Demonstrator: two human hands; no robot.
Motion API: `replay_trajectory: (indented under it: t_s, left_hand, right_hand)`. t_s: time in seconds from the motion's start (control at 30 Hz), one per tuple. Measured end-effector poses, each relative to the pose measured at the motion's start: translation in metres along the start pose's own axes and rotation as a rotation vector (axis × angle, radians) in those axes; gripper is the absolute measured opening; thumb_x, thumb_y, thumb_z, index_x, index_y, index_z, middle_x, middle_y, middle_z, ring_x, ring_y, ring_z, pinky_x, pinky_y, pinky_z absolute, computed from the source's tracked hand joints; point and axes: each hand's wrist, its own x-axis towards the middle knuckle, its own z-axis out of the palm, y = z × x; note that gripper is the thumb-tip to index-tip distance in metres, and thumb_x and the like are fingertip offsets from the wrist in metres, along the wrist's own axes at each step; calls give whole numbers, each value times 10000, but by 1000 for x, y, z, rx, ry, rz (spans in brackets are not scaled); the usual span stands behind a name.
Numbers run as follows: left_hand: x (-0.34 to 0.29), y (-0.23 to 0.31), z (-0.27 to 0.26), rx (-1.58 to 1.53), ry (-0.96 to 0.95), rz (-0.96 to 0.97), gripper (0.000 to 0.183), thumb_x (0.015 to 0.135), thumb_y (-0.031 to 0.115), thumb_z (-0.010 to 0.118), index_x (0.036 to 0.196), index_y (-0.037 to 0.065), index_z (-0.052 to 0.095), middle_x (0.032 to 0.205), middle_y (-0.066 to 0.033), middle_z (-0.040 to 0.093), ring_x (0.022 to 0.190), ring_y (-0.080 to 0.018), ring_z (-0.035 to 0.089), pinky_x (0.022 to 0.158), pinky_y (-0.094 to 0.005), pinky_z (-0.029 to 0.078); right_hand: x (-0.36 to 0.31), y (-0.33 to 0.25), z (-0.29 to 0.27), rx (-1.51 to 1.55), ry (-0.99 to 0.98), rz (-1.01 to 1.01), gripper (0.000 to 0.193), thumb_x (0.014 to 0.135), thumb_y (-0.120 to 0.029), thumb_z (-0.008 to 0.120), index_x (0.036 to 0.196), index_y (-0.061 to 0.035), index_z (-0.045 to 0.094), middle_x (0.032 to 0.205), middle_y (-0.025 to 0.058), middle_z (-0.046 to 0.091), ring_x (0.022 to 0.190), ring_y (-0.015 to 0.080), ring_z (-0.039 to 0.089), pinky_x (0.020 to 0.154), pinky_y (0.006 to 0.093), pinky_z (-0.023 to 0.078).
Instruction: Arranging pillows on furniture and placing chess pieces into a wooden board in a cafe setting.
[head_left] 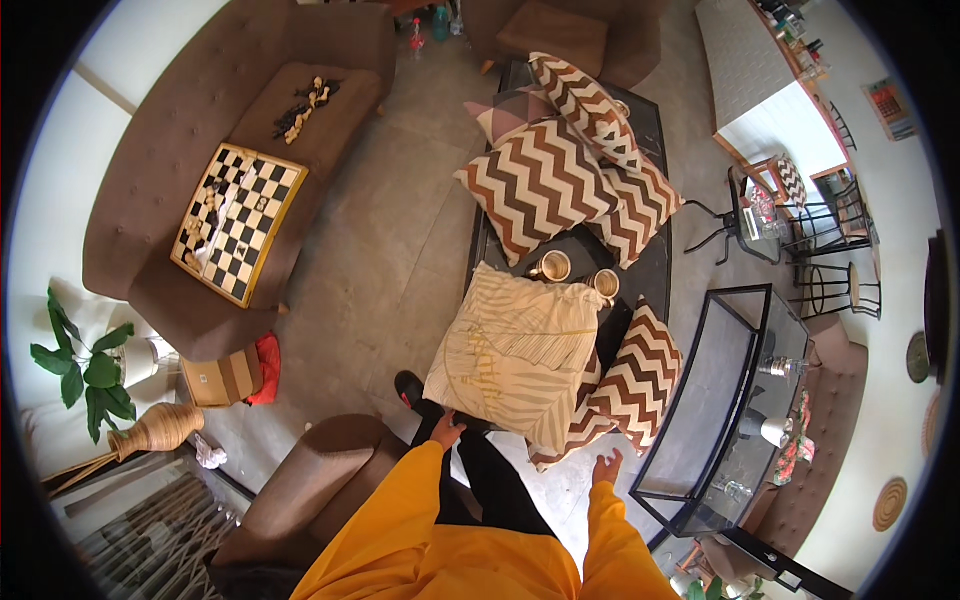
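A beige cushion (pixel 520 352) with a leaf pattern lies over the near end of a black table, in front of me. My left hand (pixel 447 430) is at its near left edge, fingers curled against the fabric; the fingertips are partly hidden. My right hand (pixel 607 467) is off the cushion, to the right, with its fingers apart and nothing in it. Closest to it is a brown-and-white zigzag cushion (pixel 642 385) standing tilted at the table's right side. Part of another zigzag cushion shows beneath the beige one.
More zigzag cushions (pixel 540 185) are heaped at the far part of the black table (pixel 655 140). Two copper-coloured mugs (pixel 553 266) stand beside the beige cushion. A glass-topped table (pixel 690 420) is on the right. At left, a brown sofa (pixel 140 190) holds a chessboard (pixel 250 220) and loose pieces.
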Motion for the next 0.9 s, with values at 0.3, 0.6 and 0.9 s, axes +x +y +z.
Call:
replay_trajectory:
  t_s: [0.3, 0.6, 0.9]
  left_hand:
    - [38, -13, 7, 195, 48, 34, 755, 725, 301, 733, 1334, 16, 390, 1362, -202, 427, 1267, -326, 407, 1024, -359, 342]
    - [73, -25, -14, 478, -245, 275, 563, 948, 436, 350, 1375, 69, 361, 1441, -132, 325, 1353, -285, 235, 1115, -380, 158]
    - [75, -20, -26, 285, -333, 325, 575, 924, 453, 411, 1355, 73, 393, 1435, -119, 342, 1336, -264, 277, 1094, -342, 222]
  right_hand:
    - [5, 21, 71, 451, -294, 680, 407, 857, -158, 446, 1259, -175, 390, 1064, 106, 535, 845, 264, 560, 668, 506, 474]
    - [-11, 24, 91, 643, -222, 691, 416, 863, -457, 369, 1168, -192, 466, 1083, 59, 508, 984, 261, 497, 782, 523, 435]
    - [-1, 21, 81, 374, 47, 558, 381, 897, -272, 435, 1263, -165, 431, 1110, 119, 547, 1019, 307, 526, 826, 452, 456]
